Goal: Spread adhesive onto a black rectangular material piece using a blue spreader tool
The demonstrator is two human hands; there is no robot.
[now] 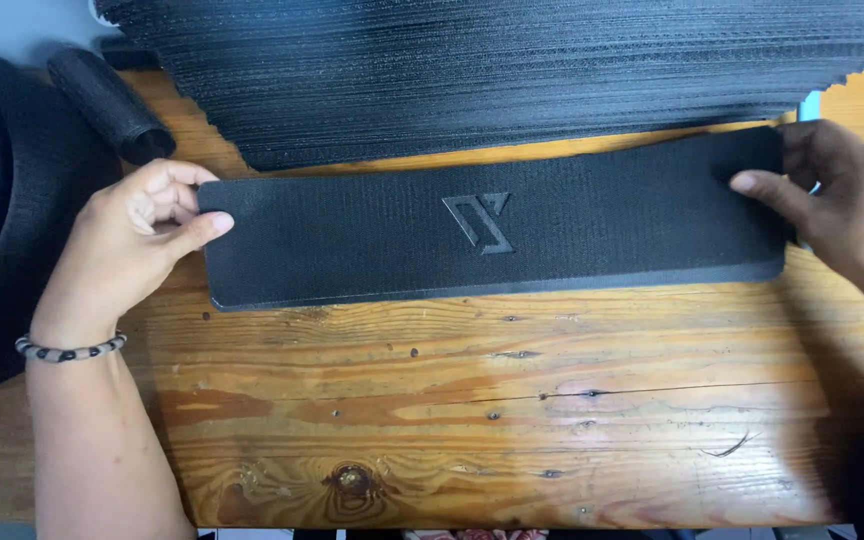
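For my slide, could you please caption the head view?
Left hand and right hand grip opposite ends of a long black pad over a wooden table.

Long black textured foam pad with an embossed central emblem, lying flat and slightly slanted near the surface's far edge.

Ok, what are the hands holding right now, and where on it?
Both hold the black pad by its short ends: left hand at the left end, right hand at the right.
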